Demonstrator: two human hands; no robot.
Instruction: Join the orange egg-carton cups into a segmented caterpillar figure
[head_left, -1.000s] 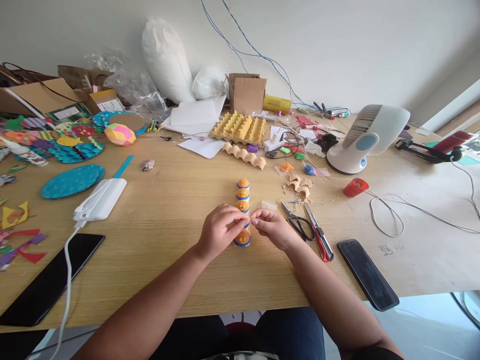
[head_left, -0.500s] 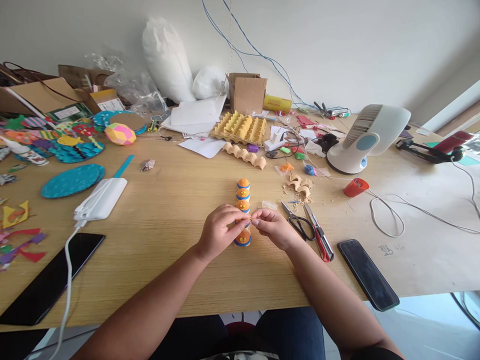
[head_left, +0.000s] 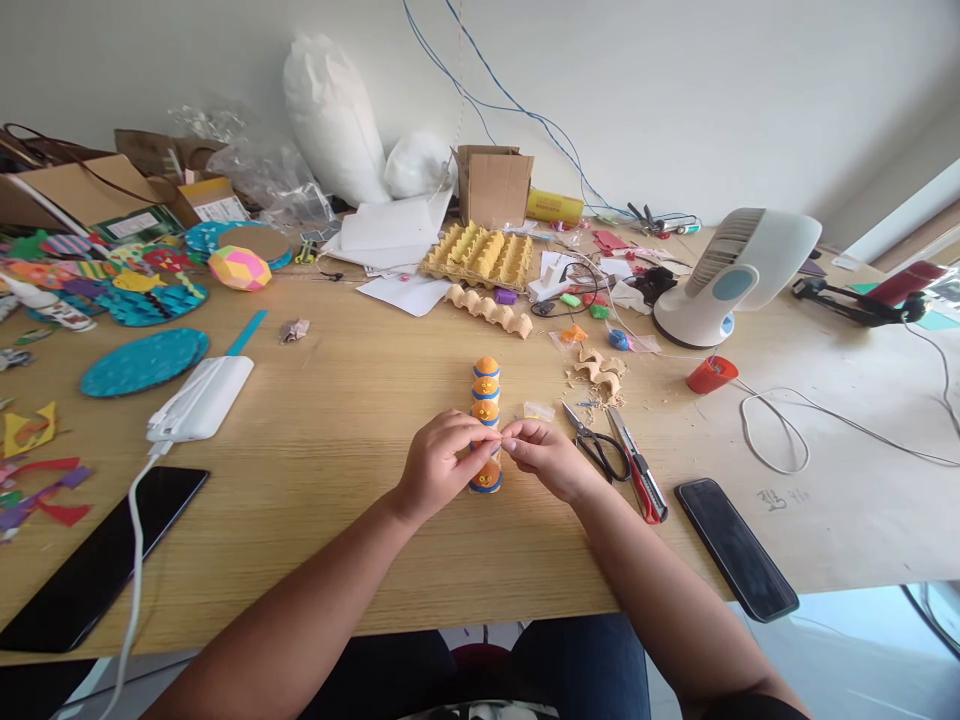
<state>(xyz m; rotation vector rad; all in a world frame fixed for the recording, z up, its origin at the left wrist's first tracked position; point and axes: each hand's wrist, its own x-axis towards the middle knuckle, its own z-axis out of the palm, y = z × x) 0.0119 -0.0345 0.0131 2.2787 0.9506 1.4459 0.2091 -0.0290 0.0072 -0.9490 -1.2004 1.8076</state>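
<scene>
A strip of egg-carton cups [head_left: 486, 388] stands lengthwise before me, its humps covered in orange with blue bands and small yellow details like faces. Over its nearer half, my left hand [head_left: 450, 455] pinches thumb and forefinger together. Opposite it, my right hand [head_left: 546, 455] is pinched too, the fingertips of both hands meeting. Whatever lies between them is too small to make out. The hands hide part of the strip. A small clear plastic bag [head_left: 538, 411] lies just beyond my right hand.
Scissors [head_left: 598, 445] and a red utility knife [head_left: 639, 470] lie to the right, near a phone [head_left: 736, 548]. A white power bank [head_left: 202, 398] and a dark tablet [head_left: 105, 555] are at left. Behind stand a yellow egg tray [head_left: 480, 255], a bare carton strip [head_left: 489, 310] and a fan [head_left: 735, 275].
Both hands stay over the strip with fingertips together. Only slight finger movement shows; the yellowish bit seen between the fingertips earlier is now hard to see.
</scene>
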